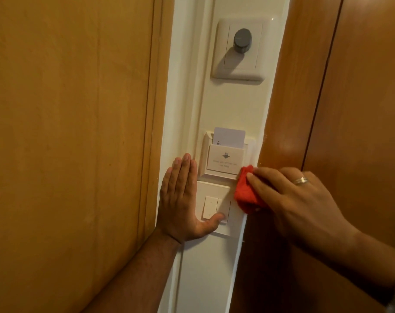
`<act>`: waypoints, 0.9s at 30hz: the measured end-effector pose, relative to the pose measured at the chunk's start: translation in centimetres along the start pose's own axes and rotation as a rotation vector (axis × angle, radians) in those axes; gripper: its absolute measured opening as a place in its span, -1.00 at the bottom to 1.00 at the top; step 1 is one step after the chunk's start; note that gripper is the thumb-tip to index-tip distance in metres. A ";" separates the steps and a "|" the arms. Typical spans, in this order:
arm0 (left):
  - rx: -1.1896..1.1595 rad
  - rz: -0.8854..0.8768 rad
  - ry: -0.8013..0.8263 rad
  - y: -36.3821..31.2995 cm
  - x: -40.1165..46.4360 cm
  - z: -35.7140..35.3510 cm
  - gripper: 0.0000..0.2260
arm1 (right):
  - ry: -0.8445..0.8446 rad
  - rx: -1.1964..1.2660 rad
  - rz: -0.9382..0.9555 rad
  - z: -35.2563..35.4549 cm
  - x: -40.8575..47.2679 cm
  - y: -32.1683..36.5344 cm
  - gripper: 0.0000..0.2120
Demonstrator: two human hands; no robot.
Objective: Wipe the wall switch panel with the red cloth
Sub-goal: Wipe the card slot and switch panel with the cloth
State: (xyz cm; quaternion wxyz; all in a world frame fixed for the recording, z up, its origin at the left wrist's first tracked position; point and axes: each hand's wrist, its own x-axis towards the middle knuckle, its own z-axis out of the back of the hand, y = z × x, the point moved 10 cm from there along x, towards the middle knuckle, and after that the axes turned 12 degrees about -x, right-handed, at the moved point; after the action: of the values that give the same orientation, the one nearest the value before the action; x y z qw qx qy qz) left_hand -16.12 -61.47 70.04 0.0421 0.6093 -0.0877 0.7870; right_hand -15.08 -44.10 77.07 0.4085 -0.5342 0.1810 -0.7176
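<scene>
A white wall switch panel (pixel 211 190) with two rocker switches sits low on a narrow white wall strip. Right above it is a key-card holder (pixel 224 162) with a white card (pixel 229 137) standing in its slot. My right hand (pixel 298 199) presses a folded red cloth (pixel 246 193) against the right edge of the switch panel and the holder's lower right corner. My left hand (pixel 180 199) lies flat on the wall left of the panel, fingers together and pointing up, thumb resting on the panel's lower part.
A white plate with a grey round knob (pixel 242 40) is mounted higher on the same strip. A wooden door (pixel 67 132) fills the left side. Wooden panelling (pixel 350 98) stands close on the right, hemming in the strip.
</scene>
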 end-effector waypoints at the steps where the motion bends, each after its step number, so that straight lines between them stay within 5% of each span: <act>1: 0.000 0.003 0.004 0.0 0.0 -0.1 -0.01 | 0.002 -0.025 -0.002 0.1 0.3 -0.6 -0.35; 5: 0.009 0.013 0.006 0.1 0.0 -0.1 -0.02 | -0.014 -0.100 -0.090 1.1 2.3 -2.9 -0.36; 12: 0.011 0.009 0.001 -0.2 0.1 0.0 -0.02 | -0.022 -0.144 0.129 1.0 1.1 -0.6 -0.38; 17: 0.016 0.011 0.006 -0.1 0.1 0.0 -0.02 | -0.063 -0.121 -0.052 2.5 4.1 -4.1 -0.38; 27: 0.004 0.013 -0.020 -0.3 0.0 0.2 -0.01 | -0.036 -0.104 0.111 0.8 0.6 1.4 -0.37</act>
State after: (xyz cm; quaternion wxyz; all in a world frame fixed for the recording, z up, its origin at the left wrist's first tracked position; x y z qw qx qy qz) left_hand -15.92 -61.25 70.12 0.0349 0.6164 -0.0907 0.7814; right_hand -13.84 -45.32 76.75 0.4226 -0.5566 0.2399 -0.6739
